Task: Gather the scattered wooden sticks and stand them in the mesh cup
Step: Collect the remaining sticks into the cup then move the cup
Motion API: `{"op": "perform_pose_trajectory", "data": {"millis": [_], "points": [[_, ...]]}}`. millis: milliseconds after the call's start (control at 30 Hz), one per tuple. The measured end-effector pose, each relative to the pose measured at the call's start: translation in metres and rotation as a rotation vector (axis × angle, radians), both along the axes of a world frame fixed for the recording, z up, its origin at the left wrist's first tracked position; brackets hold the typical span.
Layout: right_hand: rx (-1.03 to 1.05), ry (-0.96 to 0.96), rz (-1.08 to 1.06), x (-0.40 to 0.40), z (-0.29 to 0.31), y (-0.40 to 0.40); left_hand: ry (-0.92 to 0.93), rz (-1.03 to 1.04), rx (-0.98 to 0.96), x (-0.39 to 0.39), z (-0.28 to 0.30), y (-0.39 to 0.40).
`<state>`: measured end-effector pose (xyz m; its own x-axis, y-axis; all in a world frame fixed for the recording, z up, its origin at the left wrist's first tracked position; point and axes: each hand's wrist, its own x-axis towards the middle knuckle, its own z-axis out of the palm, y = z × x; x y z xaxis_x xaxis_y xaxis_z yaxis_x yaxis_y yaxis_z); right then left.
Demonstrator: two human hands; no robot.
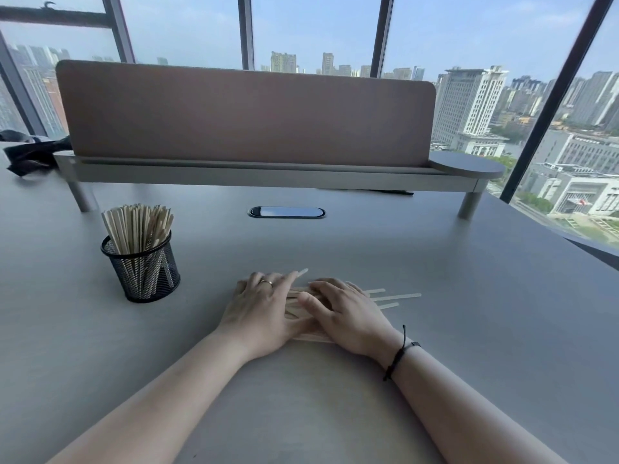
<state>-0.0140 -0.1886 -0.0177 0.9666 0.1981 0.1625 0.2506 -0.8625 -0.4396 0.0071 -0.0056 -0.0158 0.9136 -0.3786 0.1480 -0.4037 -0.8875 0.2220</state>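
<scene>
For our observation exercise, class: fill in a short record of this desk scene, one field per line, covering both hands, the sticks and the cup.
left hand: lies flat on the loose sticks
right hand: also presses on that pile
loose sticks: on the table, ends poking out to the right
mesh cup: upright, left of the hands, already holding many sticks
ring: on a left finger

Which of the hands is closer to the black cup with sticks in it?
Left. The left hand lies on the loose sticks just right of the mesh cup; the right hand is farther right.
</scene>
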Motion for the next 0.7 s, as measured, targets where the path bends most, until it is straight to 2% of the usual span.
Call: {"op": "perform_pose_trajectory", "data": {"millis": [133, 400, 700], "points": [[0.028, 0.005, -0.009, -0.002, 0.003, 0.0, -0.072, -0.042, 0.043, 0.001, 0.0, -0.006], [-0.03, -0.023, -0.018, -0.006, 0.004, 0.003, -0.048, 0.0, 0.102, 0.002, 0.002, -0.012], [0.016, -0.029, -0.02, -0.005, 0.003, 0.003, -0.051, 0.067, 0.045, 0.001, 0.002, -0.015]]}}
